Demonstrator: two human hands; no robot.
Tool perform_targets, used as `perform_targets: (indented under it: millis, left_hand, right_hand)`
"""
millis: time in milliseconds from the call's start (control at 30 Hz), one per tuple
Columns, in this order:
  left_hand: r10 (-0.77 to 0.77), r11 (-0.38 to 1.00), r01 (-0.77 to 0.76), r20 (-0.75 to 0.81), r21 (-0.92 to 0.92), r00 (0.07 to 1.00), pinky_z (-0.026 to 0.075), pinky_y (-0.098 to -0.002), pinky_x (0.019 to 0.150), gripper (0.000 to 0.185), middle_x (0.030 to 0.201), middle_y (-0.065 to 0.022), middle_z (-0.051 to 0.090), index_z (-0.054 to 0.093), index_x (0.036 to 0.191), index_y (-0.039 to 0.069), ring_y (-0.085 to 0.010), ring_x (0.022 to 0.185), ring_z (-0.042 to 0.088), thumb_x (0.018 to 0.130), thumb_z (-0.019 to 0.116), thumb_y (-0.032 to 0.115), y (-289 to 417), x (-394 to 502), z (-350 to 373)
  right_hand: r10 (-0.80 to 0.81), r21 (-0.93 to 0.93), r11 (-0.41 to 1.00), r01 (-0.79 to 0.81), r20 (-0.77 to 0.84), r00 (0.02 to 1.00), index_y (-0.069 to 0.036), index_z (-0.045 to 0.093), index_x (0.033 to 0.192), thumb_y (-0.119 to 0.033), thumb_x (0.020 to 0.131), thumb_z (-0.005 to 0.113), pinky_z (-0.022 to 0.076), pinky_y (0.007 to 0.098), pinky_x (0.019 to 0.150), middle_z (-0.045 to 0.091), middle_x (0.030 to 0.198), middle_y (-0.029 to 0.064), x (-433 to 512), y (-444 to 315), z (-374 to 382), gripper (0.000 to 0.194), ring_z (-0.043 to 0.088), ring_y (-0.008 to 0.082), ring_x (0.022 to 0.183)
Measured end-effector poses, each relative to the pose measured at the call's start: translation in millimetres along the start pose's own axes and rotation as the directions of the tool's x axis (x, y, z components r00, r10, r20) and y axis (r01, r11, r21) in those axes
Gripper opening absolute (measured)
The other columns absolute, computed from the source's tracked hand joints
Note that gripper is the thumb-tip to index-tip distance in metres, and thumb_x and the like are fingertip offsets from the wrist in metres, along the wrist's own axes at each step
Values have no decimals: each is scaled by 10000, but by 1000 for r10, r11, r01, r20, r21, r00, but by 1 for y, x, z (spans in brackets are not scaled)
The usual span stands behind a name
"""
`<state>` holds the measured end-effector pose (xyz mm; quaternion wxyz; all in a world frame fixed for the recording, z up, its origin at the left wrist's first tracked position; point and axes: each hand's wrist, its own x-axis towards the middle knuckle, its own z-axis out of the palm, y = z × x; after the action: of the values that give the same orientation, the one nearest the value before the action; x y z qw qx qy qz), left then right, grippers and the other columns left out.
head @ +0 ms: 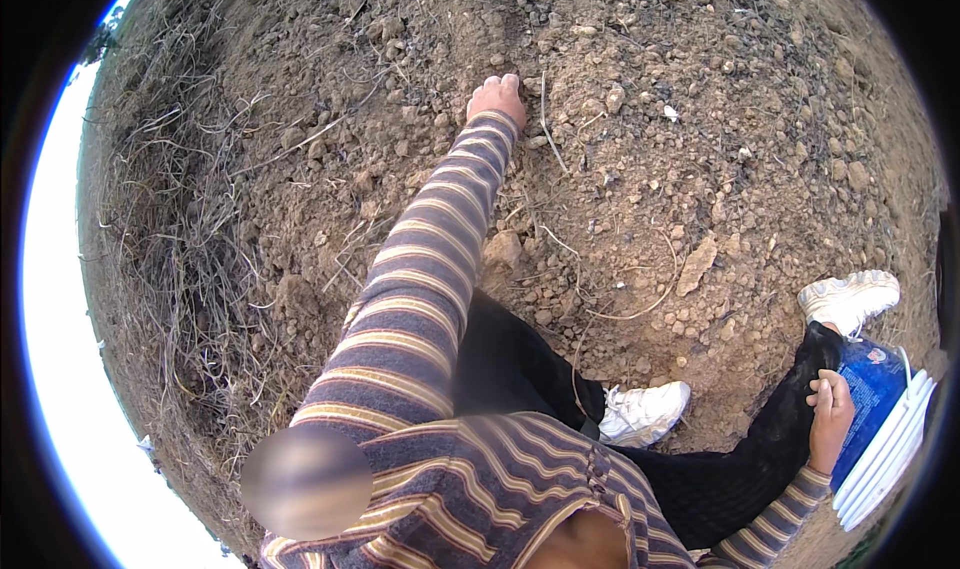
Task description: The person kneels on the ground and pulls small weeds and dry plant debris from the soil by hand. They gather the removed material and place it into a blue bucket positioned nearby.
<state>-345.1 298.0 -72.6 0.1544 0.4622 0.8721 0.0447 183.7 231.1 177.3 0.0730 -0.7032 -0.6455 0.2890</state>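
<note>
My left hand [496,98] reaches far forward in a striped sleeve, down at the loose brown soil [450,149]. Its back and knuckles show; the fingertips and anything under them are hidden. At the right, my right hand [831,423] is beside a blue plastic bucket [874,400] with a white ribbed rim, over my black trouser leg. The fingers of that hand are bent with the thumb near them, and whether something small is between them cannot be told. The bucket's inside is not visible.
Dry grass and roots [195,269] lie along the left. A pale dry stalk [551,130] is just right of my left hand. Clods, a large flat clod [697,265] and a curved root lie nearer. My white shoes [646,413] rest on the soil.
</note>
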Motion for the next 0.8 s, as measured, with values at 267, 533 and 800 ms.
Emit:
perform_targets:
  millis: [267,533,800]
  left_hand:
    - [-103,906,159,160,-392,982,401,-321,914,532,1105,-156,560,464,1198,37,-252,1035,534,755,617,290,-16,23,9]
    - [-91,911,112,71,-397,993,442,-311,832,394,959,-132,610,556,1005,58,-245,921,578,662,697,190,-3,25,19]
    - [-121,639,294,285,-711,951,478,-269,561,212,777,-61,606,565,944,54,-140,680,577,832,554,233,-21,13,1]
  right_hand:
    - [-33,52,998,30,45,998,17,565,941,-111,875,456,436,219,592,575,807,58,4,5,3,181,534,98,690]
    - [-53,90,995,50,22,998,20,559,969,-112,880,460,436,215,619,574,840,56,5,0,3,188,542,100,731]
    - [-106,72,992,106,-3,994,14,553,996,-162,884,471,421,204,602,578,836,57,3,-5,1,225,501,75,654]
